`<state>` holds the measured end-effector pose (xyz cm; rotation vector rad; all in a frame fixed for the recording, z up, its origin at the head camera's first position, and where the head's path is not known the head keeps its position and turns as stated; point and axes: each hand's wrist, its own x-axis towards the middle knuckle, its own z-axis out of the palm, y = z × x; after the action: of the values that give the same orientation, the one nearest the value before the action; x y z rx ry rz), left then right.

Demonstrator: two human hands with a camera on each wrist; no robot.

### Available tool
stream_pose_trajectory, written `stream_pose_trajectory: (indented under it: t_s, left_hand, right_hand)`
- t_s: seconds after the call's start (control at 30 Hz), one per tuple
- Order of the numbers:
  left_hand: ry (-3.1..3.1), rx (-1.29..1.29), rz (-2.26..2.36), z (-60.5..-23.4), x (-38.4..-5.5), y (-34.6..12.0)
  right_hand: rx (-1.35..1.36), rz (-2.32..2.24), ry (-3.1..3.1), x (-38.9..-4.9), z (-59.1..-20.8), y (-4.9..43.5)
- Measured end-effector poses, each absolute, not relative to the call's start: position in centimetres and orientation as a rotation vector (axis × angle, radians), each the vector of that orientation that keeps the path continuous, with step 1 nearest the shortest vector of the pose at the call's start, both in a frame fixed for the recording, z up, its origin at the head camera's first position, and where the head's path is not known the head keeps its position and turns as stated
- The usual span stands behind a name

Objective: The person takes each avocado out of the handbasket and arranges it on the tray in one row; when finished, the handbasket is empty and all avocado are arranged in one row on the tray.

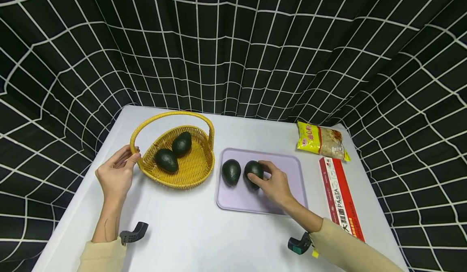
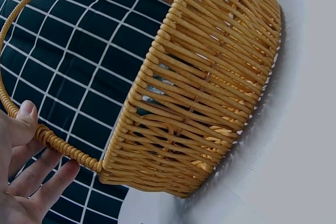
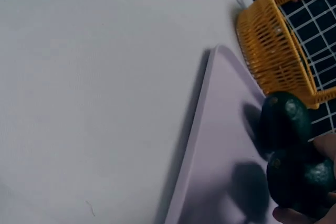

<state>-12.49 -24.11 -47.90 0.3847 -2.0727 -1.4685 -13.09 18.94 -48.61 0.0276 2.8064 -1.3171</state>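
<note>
1. Held avocado (image 1: 253,172): at the lavender tray (image 1: 288,166), a bit left of its middle. Can't tell whether it touches the tray.
2. Right hand (image 1: 275,185) grasps it, thumb near side, fingers far side. Gripping from the right keeps clear of the second avocado (image 1: 231,172), just left of it, I'd say.
3. Basket (image 1: 193,174) stands just left of the tray; probably set close for a short reach. Two more avocados (image 1: 166,160) lie inside, toward its left.
4. Left hand (image 1: 116,170) grips the handle (image 1: 175,113) low at its left end, likely steadying the basket. Handle arch is the main snag; basket's bare floor is right and near.
5. Tabletop (image 1: 182,227): open room near side. Tighter right: red box (image 1: 343,199), yellow bag (image 1: 309,138) beyond its far end.
6. Gridded curtain (image 1: 233,41) bounds far, left, right.
</note>
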Motion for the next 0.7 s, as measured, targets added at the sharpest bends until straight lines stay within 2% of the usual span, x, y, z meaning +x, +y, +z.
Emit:
stream_pose_trajectory:
  t_s: [0.7]
  left_hand:
    - [-2.053,0.353,-1.472,-48.0,-12.4,-24.0]
  right_hand:
    - [0.092,-1.293,2.821,-13.4,-50.0,19.2]
